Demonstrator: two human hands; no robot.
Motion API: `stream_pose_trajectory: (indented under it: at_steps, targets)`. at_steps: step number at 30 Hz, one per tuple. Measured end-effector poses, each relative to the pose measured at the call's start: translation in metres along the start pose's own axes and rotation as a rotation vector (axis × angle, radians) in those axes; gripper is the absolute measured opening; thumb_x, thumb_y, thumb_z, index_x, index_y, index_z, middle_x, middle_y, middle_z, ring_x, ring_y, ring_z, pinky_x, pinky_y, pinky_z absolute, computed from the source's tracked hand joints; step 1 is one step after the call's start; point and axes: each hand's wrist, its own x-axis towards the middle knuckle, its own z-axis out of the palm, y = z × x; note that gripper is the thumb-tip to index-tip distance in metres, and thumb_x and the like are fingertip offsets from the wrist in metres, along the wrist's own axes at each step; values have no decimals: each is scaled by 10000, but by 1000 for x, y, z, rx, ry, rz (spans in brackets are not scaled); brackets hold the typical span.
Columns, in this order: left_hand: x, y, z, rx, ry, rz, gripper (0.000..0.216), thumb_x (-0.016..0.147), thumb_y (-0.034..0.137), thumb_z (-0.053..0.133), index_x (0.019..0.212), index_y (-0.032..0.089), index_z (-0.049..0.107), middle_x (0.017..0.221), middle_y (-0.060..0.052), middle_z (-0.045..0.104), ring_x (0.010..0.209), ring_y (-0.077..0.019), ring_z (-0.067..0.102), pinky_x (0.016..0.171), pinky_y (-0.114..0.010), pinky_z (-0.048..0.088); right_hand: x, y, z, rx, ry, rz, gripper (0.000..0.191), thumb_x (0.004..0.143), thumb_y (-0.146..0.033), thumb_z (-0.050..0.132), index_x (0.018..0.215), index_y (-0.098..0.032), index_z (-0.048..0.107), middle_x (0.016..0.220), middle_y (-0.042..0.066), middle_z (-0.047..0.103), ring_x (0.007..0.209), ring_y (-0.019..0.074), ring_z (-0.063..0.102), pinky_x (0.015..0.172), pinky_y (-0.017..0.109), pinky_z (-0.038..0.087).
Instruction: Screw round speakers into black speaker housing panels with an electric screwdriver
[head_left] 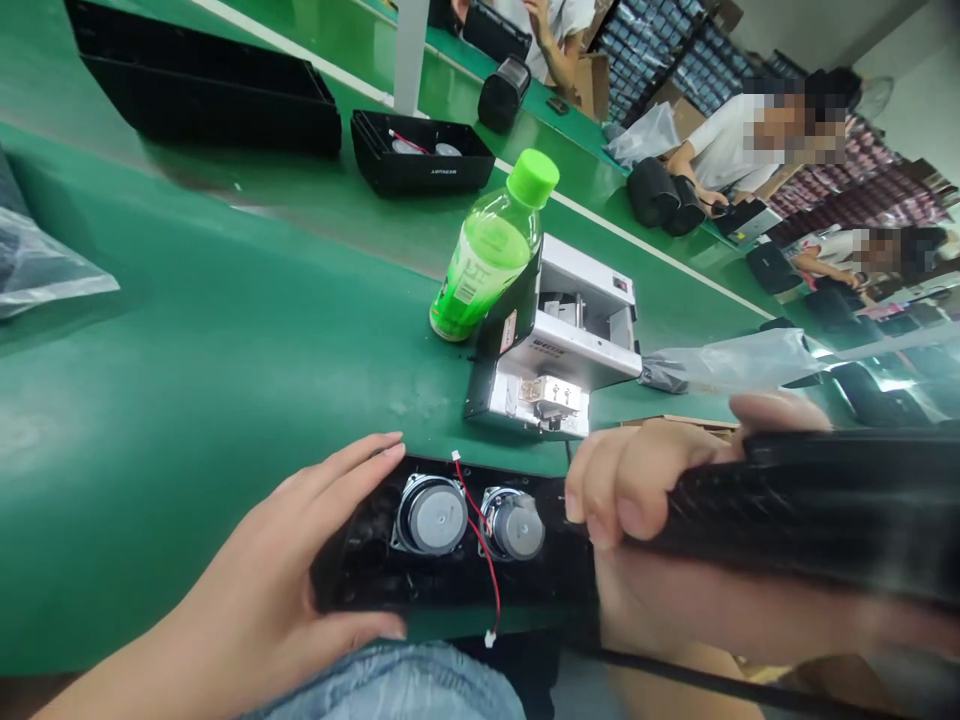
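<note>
My left hand (292,560) spans the left end of a black speaker panel (360,560), fingers along its far edge and thumb at the near edge. The panel lies with its back up at the table's near edge. Two round grey speaker drivers (437,516) are mounted in it, and red wires (491,570) with white plugs run across it. My right hand (637,480) is closed around a long black object (817,500), close to the camera and partly blurred; its kind cannot be made out. Those fingertips are over the panel's right end.
Beyond the panel stand a silver-and-black machine (577,340) and a green-capped bottle (487,250). Black speaker housings (420,165) lie farther back, with a plastic bag (45,260) at left. Several people work across the green table (225,390). Another plastic bag (735,362) lies at right.
</note>
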Motion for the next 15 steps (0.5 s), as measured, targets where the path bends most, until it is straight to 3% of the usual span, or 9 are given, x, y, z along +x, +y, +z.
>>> stream_pose_trajectory:
  at_steps: [7,13,15]
  targets:
    - [3,1,-1,-5,-32,34,1033,855,787,787,1710,410,344,1742,-79,488,1521,-375,565,1246,-478,485,-3,12,-5,-48,-23,42,599,919,-843,567,1055,-304,789,534,-20,635,357,181,521,355,351,502]
    - [-2,1,0,-48,-24,14,1008,873,835,724,1708,413,349,1742,-74,477,1531,-375,540,1268,-496,455,0,8,-6,-47,-31,59,528,893,-793,663,1040,-294,752,548,-40,656,364,181,533,387,346,494]
    - [1,3,-7,-76,-49,29,900,947,820,636,1695,388,387,1755,-88,444,1533,-377,530,1249,-499,468,4,1,-15,-17,-93,70,501,916,-774,651,1068,-307,745,558,-46,664,372,167,530,415,328,483]
